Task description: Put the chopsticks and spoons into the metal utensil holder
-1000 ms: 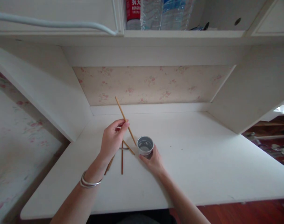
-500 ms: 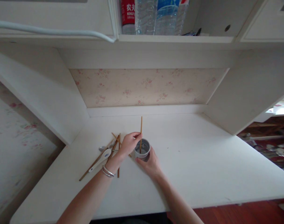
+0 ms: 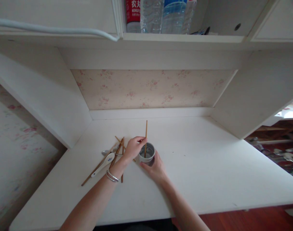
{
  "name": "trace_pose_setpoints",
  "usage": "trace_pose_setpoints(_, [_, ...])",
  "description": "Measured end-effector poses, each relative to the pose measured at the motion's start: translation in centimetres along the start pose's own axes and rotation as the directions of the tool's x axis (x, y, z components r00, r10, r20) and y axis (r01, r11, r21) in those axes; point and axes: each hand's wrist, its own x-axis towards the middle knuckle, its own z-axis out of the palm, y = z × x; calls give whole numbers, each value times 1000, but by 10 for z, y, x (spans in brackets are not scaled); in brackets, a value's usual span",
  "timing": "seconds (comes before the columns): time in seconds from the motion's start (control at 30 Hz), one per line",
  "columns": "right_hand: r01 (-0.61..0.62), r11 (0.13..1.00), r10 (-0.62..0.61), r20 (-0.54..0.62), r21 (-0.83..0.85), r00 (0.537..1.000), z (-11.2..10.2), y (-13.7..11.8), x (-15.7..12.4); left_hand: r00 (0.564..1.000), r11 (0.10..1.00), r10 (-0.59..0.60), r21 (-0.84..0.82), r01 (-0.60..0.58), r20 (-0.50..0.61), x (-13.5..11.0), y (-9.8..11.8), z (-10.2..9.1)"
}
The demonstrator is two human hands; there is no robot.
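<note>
My left hand (image 3: 133, 148) pinches a wooden chopstick (image 3: 146, 130) that stands upright with its lower end inside a small grey metal cup (image 3: 147, 153). The cup has a perforated bottom and rests on the white desk (image 3: 209, 166). My right hand (image 3: 156, 168) wraps around the cup's near side. To the left of the cup lie several more chopsticks (image 3: 119, 150), a white ceramic spoon (image 3: 104, 164) and a metal spoon (image 3: 107, 151). Two silver bangles (image 3: 111, 176) sit on my left wrist.
White side panels close in the desk on both sides, with floral wallpaper (image 3: 151, 88) at the back. A shelf above holds plastic water bottles (image 3: 161, 16). A white cable (image 3: 52, 30) runs along the upper left. The red-brown floor (image 3: 245, 219) shows beyond the desk's front edge.
My left hand swung the chopstick from a slant over the pile to upright and lowered its tip into the cup. The camera view shifted, bringing the spoons into sight.
</note>
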Motion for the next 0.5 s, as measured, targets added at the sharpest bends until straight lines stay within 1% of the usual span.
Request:
trace_pose_setpoints(0.13, [19,1000,-19,-20,4,1000,3,4,0,1000,999,-20,-31,20,2,1,-2,0])
trace_pose_setpoints(0.23, [26,1000,-26,-31,3,999,5,7,1,999,996,-37,-84,37,2,-4,-1,-2])
trace_pose_setpoints(0.37, [21,1000,-21,-15,2,1000,4,8,1,996,967,-79,-240,87,45,-26,-4,-3])
trace_pose_setpoints(0.43, [22,1000,-22,-2,16,1000,3,8,0,995,953,-75,-289,91,65,-39,-8,1])
trace_pose_setpoints(0.5, [43,999,-43,6,31,999,2,8,-1,997,948,-48,-311,66,64,-51,-14,10])
